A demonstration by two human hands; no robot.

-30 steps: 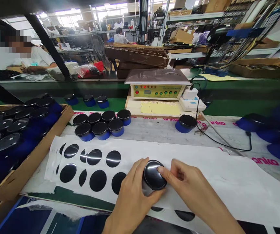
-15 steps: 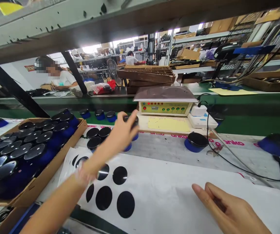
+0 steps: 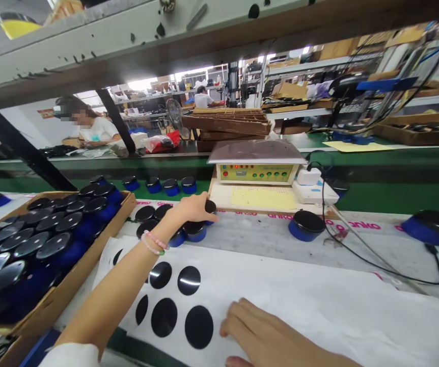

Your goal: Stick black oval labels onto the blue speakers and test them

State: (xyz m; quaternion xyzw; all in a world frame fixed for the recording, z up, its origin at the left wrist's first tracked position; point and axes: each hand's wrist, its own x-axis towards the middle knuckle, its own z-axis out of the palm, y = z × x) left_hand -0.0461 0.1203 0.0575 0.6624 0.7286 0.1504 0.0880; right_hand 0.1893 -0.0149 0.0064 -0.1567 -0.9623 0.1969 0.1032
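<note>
My left hand reaches to the back of the bench, its fingers closed around a round blue case with a glossy black top. Other such cases stand under and beside that hand, among them one nearer case. My right hand hovers over a white sheet, fingers bent and thumb apart, with nothing visible in it. Left of its fingertips is a black disc on the sheet. Several more discs lie there, such as one behind it; my left forearm covers part of that group.
A cardboard box full of the blue cases stands at left. Several cases sit on the green belt. A control unit, a white adapter with cables and a lone case are behind. An overhead beam crosses above; a person sits beyond.
My left hand has come down and slightly nearer from the belt's edge. One more case now shows on the belt. My right hand has moved left, close to the black discs.
</note>
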